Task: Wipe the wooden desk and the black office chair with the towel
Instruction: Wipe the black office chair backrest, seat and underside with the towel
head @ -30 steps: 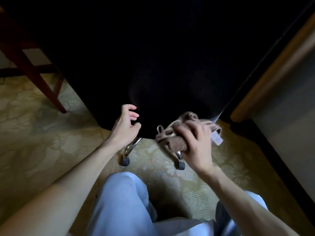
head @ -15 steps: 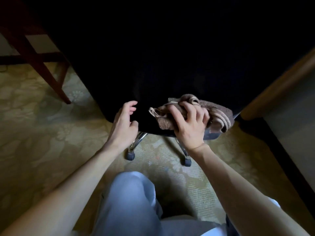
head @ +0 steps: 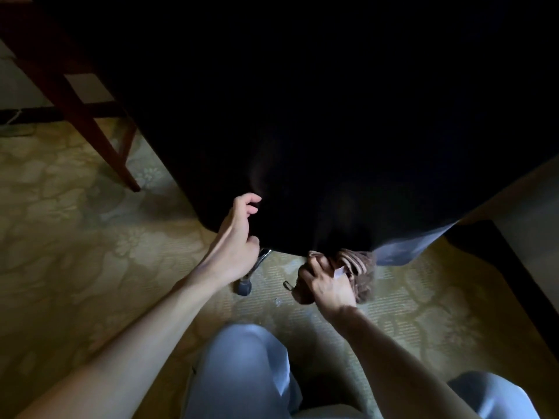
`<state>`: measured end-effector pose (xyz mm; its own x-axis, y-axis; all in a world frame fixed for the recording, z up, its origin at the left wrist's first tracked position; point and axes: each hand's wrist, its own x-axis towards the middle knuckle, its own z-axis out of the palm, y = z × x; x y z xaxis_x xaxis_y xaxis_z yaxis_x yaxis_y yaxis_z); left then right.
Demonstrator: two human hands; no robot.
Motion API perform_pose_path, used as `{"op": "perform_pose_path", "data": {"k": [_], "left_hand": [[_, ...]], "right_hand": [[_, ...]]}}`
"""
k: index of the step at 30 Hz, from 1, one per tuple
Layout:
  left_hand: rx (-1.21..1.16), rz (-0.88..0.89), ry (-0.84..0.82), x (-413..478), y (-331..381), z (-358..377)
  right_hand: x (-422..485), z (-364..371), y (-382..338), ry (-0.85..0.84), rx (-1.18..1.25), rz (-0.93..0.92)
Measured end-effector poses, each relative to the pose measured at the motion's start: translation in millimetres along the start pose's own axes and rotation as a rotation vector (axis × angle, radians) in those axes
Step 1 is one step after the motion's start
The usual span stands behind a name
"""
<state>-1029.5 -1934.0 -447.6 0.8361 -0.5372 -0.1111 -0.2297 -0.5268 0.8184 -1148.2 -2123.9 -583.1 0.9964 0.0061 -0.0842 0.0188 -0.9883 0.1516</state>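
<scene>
Towel [head: 358,275] dropped below chair [head: 317,131] edge

— What's underneath everything on my feed?

— A patterned yellow-green carpet [head: 90,261], floral, running across the whole floor.

— And what stands directly on it?

— I see a chair caster [head: 243,288] on a chrome leg, touching the carpet, and a reddish wooden leg [head: 90,128] planted at the upper left (slanted, not upright). A small metal clip [head: 288,284] lies just beside the caster.
</scene>
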Motion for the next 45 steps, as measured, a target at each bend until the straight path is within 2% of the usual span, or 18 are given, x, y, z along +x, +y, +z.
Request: {"op": "perform_pose_path", "data": {"k": [2, 4, 9, 13, 16, 19, 25, 28, 31, 33, 36, 38, 41, 45], "left_hand": [[-0.019, -0.033, 0.005, 1.2, 4.4, -0.6], [-0.055, -0.076, 0.048, 0.0, 11.3, 3.1], [-0.14, -0.162, 0.194, -9.1, 39.9, 17.8], [-0.032, -0.053, 0.163, -16.4, 69.9, 30.8], [0.042, 0.005, 0.124, -19.3, 85.5, 40.6], [-0.037, -0.01, 0.15, -15.7, 98.2, 49.7], [-0.129, 0.002, 0.089, -11.4, 98.3, 63.7], [-0.12, -0.005, 0.097, -6.8, 83.7, 58.7], [-0.079, 0.058, 0.115, -1.9, 74.5, 56.6], [-0.037, 0.139, 0.141, 0.8, 71.7, 60.9], [-0.019, 0.218, 0.167, 5.7, 68.7, 65.2], [-0.021, 0.224, 0.145, 7.6, 68.1, 67.7], [-0.037, 0.2, 0.103, 9.1, 72.7, 69.6], [-0.02, 0.19, 0.044, 6.4, 82.1, 74.3]], "right_hand": [[-0.2, -5.9, -1.7, -0.085, 0.069, 0.019], [-6.8, -16.4, -1.1, -0.044, 0.152, 0.101], [-41.0, -79.9, 11.3, 0.362, 0.273, 0.159], [-75.3, -135.6, 49.5, 0.806, 0.172, 0.078], [-98.0, -173.4, 85.6, 0.97, 0.03, 0.037], [-101.8, -197.8, 114.5, 1.063, -0.072, 0.123], [-67.8, -165.8, 126.7, 0.886, -0.102, 0.193], [-50.0, -127.4, 121.6, 0.908, -0.1, 0.206], [-41.0, -82.4, 120.8, 0.886, -0.108, 0.123], [-38.4, -47.9, 119.0, 0.797, -0.063, 0.055], [-32.2, -1.1, 113.4, 0.646, -0.049, 0.048], [-33.6, 21.3, 115.2, 0.471, -0.074, 0.0], [-36.0, 34.5, 131.0, 0.206, -0.056, -0.182], [-47.2, 33.1, 144.5, -0.062, 0.064, -0.187]]}}
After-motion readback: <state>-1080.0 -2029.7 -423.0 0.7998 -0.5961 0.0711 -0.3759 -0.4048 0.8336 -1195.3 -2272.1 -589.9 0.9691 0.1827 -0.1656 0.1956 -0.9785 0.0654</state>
